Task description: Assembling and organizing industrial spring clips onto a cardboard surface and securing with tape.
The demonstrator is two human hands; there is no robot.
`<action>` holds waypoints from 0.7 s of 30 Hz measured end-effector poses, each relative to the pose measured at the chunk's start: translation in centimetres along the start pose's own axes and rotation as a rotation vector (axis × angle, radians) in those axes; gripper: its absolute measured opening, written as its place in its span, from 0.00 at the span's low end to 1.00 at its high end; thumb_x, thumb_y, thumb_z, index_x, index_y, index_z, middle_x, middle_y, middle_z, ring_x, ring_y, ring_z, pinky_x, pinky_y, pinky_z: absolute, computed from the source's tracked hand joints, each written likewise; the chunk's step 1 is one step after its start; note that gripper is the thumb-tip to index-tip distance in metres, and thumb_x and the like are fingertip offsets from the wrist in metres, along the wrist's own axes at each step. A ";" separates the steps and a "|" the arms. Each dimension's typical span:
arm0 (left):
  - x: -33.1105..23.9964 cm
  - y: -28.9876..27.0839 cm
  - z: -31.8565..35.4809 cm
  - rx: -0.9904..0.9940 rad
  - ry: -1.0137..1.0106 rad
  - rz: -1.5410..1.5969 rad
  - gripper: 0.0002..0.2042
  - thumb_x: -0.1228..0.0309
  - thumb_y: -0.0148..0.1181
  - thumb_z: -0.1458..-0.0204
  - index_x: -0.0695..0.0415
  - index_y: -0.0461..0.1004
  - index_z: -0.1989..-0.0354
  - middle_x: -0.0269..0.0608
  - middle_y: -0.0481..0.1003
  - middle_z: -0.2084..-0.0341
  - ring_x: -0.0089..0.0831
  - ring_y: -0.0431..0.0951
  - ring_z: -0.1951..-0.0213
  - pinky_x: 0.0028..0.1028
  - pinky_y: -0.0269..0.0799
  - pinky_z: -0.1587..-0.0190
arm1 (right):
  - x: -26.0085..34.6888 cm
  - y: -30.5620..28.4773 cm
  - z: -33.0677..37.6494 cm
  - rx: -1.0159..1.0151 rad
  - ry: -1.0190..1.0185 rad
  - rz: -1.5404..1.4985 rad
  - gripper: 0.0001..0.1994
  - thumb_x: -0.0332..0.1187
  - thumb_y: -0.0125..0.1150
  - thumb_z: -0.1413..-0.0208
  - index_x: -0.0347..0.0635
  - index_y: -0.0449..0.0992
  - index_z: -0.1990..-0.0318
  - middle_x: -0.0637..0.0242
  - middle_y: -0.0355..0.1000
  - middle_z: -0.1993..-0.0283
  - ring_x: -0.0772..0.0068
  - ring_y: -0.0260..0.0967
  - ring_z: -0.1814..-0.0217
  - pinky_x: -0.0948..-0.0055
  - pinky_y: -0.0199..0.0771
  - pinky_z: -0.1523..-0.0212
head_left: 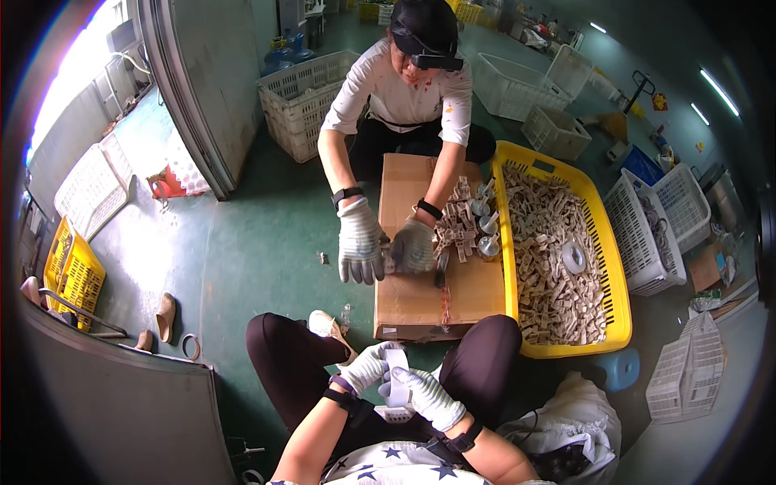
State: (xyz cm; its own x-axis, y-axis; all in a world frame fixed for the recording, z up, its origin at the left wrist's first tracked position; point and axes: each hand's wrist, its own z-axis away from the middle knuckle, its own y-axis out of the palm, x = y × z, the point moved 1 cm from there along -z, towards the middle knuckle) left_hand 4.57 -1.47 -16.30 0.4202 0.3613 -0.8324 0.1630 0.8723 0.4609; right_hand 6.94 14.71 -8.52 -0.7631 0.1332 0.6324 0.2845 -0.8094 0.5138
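Between my knees, my left hand point(368, 368) and my right hand point(434, 400), both in striped white gloves, are closed on a pale white curved band point(396, 377). It resembles a roll of tape, but I cannot tell its kind for sure. Below it, a small white slotted piece point(394, 414) shows between my wrists. Ahead of me stands a cardboard box point(477, 291). Over it, a co-worker's gloved hands point(414, 245) work at something small that their fingers mostly hide. Small pale pieces point(459, 222) and several clear, round-topped objects point(488, 234) lie on the box's right part.
Right of the box, a yellow crate point(618, 295) holds many small pale pieces and a white ring-shaped roll point(573, 257). A white sack point(578, 420) and blue stool point(621, 369) are near my right side. White crates point(299, 105) stand farther back. Slippers point(166, 317) lie left.
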 end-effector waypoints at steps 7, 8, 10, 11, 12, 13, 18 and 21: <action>0.9 -0.4 -0.5 0.008 -0.011 0.015 0.14 0.80 0.63 0.52 0.60 0.73 0.56 0.33 0.76 0.63 0.21 0.74 0.62 0.24 0.73 0.58 | 0.2 -0.3 -0.1 -0.005 0.002 0.003 0.19 0.44 0.53 0.39 0.38 0.72 0.51 0.62 0.76 0.62 0.72 0.74 0.61 0.74 0.73 0.55; 1.1 -0.5 -0.2 0.036 0.041 -0.014 0.14 0.80 0.63 0.52 0.60 0.73 0.55 0.33 0.76 0.63 0.22 0.75 0.62 0.24 0.73 0.58 | -0.1 -0.3 -0.1 0.005 -0.001 -0.002 0.18 0.44 0.53 0.39 0.38 0.72 0.51 0.62 0.76 0.62 0.72 0.74 0.61 0.74 0.73 0.56; 1.4 -0.8 -0.5 0.022 -0.002 0.017 0.15 0.79 0.64 0.52 0.60 0.72 0.55 0.33 0.76 0.63 0.22 0.75 0.62 0.25 0.73 0.57 | -0.1 -0.4 -0.1 0.019 -0.006 -0.009 0.18 0.43 0.53 0.39 0.38 0.72 0.50 0.63 0.76 0.62 0.73 0.74 0.61 0.75 0.72 0.56; 1.4 -0.8 -0.5 0.023 -0.019 0.039 0.16 0.79 0.64 0.52 0.60 0.72 0.54 0.33 0.76 0.63 0.22 0.75 0.62 0.25 0.73 0.57 | -0.2 -0.5 -0.2 0.020 -0.010 -0.006 0.18 0.43 0.53 0.39 0.38 0.72 0.50 0.63 0.76 0.62 0.73 0.74 0.61 0.75 0.72 0.56; 1.5 -0.8 -0.6 0.025 -0.014 0.037 0.16 0.79 0.64 0.52 0.60 0.72 0.54 0.33 0.76 0.63 0.22 0.75 0.62 0.25 0.73 0.57 | -0.4 -0.7 -0.3 0.006 -0.017 0.013 0.18 0.43 0.53 0.39 0.38 0.72 0.50 0.63 0.76 0.62 0.73 0.74 0.61 0.75 0.72 0.56; 1.4 -0.9 -0.8 0.003 -0.002 0.052 0.16 0.79 0.65 0.53 0.60 0.72 0.54 0.33 0.76 0.63 0.22 0.75 0.62 0.25 0.73 0.57 | -0.5 -0.7 -0.4 -0.007 -0.024 0.033 0.18 0.43 0.53 0.39 0.38 0.72 0.50 0.64 0.76 0.62 0.74 0.73 0.60 0.75 0.72 0.56; 0.1 -0.6 -1.9 -0.050 0.067 0.165 0.17 0.79 0.66 0.54 0.57 0.73 0.54 0.30 0.76 0.64 0.20 0.75 0.64 0.24 0.73 0.60 | 1.2 0.3 -1.1 -0.041 -0.130 0.135 0.17 0.43 0.55 0.40 0.38 0.74 0.54 0.64 0.77 0.65 0.74 0.74 0.64 0.77 0.72 0.60; -0.1 -1.1 -2.2 -0.081 0.072 0.161 0.16 0.78 0.66 0.54 0.57 0.73 0.55 0.30 0.76 0.64 0.20 0.74 0.64 0.23 0.73 0.61 | 1.5 0.5 -1.7 -0.033 -0.118 0.141 0.17 0.43 0.54 0.39 0.37 0.74 0.54 0.64 0.77 0.65 0.74 0.74 0.64 0.77 0.72 0.61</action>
State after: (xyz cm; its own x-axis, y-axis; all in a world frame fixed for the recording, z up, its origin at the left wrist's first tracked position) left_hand 2.37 -1.73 -17.41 0.3698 0.5187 -0.7708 0.0249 0.8238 0.5663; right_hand 4.96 13.50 -8.27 -0.6436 0.0817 0.7610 0.3628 -0.8430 0.3972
